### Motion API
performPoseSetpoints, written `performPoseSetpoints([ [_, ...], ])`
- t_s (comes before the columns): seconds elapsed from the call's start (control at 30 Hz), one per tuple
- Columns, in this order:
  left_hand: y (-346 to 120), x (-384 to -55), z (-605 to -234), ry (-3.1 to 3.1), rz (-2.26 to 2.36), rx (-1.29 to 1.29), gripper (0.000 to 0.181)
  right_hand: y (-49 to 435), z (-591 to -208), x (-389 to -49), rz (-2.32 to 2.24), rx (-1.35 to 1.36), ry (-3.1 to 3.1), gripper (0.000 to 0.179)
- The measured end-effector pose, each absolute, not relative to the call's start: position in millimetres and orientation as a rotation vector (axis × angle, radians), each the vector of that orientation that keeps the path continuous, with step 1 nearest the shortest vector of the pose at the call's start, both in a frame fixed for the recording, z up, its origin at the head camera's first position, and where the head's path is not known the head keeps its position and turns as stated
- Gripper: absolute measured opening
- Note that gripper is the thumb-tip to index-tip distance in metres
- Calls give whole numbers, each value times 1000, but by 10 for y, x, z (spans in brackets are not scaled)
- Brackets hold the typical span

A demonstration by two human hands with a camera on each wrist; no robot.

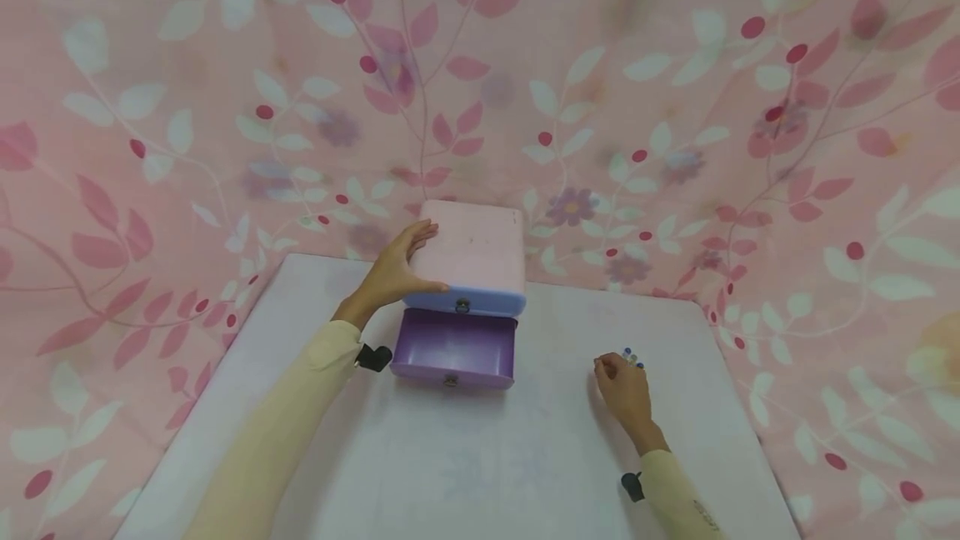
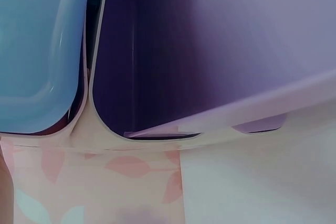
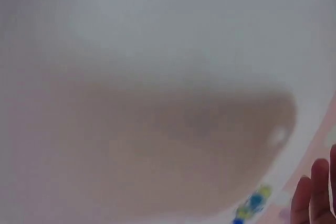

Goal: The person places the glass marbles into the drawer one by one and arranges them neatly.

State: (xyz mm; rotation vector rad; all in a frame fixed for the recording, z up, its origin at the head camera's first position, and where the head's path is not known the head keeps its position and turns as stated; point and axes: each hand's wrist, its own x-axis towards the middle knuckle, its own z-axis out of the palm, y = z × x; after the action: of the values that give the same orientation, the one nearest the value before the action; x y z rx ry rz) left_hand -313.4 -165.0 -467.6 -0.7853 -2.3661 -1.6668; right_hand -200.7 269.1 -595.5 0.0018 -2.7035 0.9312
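Observation:
A small drawer box (image 1: 472,248) with a pale pink top stands toward the back of the table. Its upper blue drawer (image 1: 495,302) is pushed in; the lower purple drawer (image 1: 453,344) is pulled out, its inside showing bare. My left hand (image 1: 393,269) rests on the box's left side, fingers spread over the top edge and thumb along the front edge. To the right, my right hand (image 1: 626,394) is low over the table, thumb and forefinger bent toward each other. I cannot tell whether anything is between them. Several small blue, clear and yellowish marbles (image 3: 254,203) lie just beyond that hand.
The white table (image 1: 480,457) carries the box and the marbles. Pink floral cloth (image 1: 600,107) hangs behind it and down both sides, close behind the box. Dark wrist cameras (image 1: 372,357) stick out from both sleeves, the left one beside the purple drawer.

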Motion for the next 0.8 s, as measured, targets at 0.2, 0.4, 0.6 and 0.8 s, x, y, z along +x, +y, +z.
performPoseSetpoints([
  [0.2,-1672,-3147,-4713,-2348,-1672,-796,119,3113,-5910,-2079,795,-78,-2741,15],
  [0.4,-1674,-3163,-4725,-2343,-1647,-819,119,3382,-5918,-2109,801,-275,-2784,24],
  [0.6,-1643,-3021,-4529,-2370,-1631,-834,114,3487,-5983,-2094,844,-394,-2816,29],
  [0.8,-1630,-2929,-4402,-2380,-1630,-838,112,3499,-6045,-2111,865,-460,-2845,31],
])
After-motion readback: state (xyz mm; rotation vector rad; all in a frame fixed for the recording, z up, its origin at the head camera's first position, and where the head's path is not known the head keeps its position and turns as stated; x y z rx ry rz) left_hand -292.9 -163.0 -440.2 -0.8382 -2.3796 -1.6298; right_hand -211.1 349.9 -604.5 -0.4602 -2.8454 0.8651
